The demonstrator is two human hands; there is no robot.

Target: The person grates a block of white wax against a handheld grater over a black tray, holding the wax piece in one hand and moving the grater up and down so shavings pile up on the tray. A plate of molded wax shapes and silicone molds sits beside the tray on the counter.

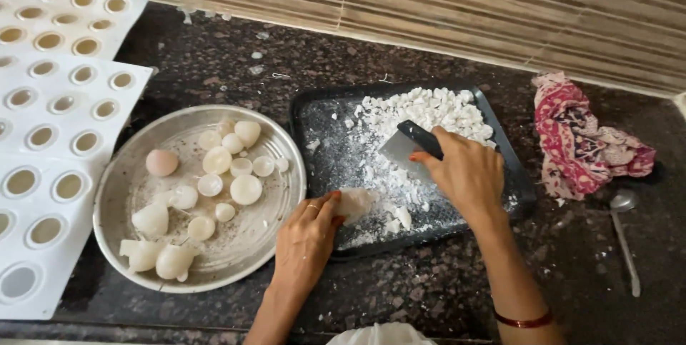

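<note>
My left hand (306,239) fingers pin a pale waxy lump (355,203) at the near-left edge of the black rectangular tray (321,138); my right hand (468,173) grips a black-handled metal scraper (409,143), blade just up-right of it.

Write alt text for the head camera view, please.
The right hand chops white chunks with a scraper in a dark tray, the left hand steadying a pale lump. A metal plate of white rounds sits beside.

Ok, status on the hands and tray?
Left hand pins white lump on tray. Right hand grips scraper. Chips piled behind.
</note>
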